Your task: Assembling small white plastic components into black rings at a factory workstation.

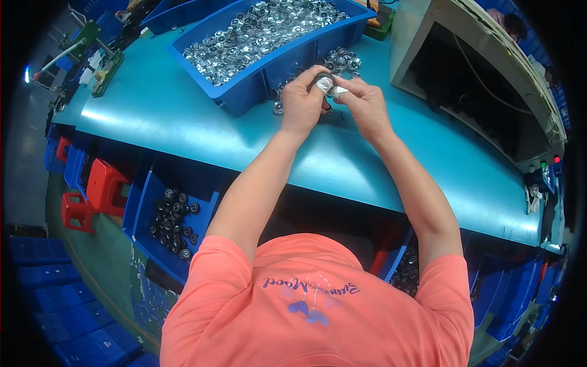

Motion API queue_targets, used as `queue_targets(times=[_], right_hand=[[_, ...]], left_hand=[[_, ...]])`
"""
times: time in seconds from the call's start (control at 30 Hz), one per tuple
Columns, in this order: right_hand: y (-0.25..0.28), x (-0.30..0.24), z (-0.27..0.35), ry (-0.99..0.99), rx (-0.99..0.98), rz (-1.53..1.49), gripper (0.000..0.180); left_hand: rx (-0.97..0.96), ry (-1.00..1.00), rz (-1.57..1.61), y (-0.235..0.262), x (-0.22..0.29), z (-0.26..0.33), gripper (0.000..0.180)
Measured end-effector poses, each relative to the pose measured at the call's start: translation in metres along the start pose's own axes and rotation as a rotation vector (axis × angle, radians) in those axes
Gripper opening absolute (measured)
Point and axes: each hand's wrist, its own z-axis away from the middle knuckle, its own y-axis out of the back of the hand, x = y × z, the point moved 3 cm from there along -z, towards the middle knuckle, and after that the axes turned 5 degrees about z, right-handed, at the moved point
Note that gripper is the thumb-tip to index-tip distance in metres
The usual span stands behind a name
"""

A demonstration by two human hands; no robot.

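Note:
Over the teal table (244, 140), my left hand (298, 109) is closed round a small black round wheel (322, 77). My right hand (368, 110) is closed too, its fingers and thumb pressed to the right side of the same wheel. Both thumbs have white or silvery wrapping on the tips. Whether the right fingers also pinch a separate small metal part cannot be made out. Just beyond my hands lies a loose heap of shiny metal parts (342, 60), and a single one (278, 108) rests left of my left hand.
A large blue bin (238, 92) full of shiny metal parts stands behind. To the right is a pale box-shaped machine with a dark opening (465, 79). Below the table edge, a blue bin (140, 208) holds black wheels (174, 223). Red stools (107, 186) stand at left.

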Motion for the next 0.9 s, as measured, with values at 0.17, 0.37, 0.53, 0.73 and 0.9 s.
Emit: queue_targets(times=[0.17,0.37,0.53,0.73,0.9], right_hand=[[-0.003,-0.009,0.002,-0.041,0.084,-0.049,0.035],[0.002,-0.007,-0.002,-0.118,0.087,-0.292,0.033],[0.0,-0.001,0.0,0.012,0.111,-0.07,0.03],[-0.005,0.001,0.002,-0.023,0.128,0.01,0.032],[-0.003,0.007,-0.001,-0.112,0.067,-0.253,0.035]], left_hand=[[-0.041,-0.002,0.064,0.001,0.0,-0.004,0.019],[-0.116,0.031,0.111,-0.001,-0.003,-0.005,0.022],[-0.083,0.053,-0.014,0.001,-0.002,-0.002,0.024],[0.012,0.026,-0.117,0.001,-0.008,-0.001,0.024],[-0.086,0.109,0.034,0.003,-0.002,-0.004,0.021]])
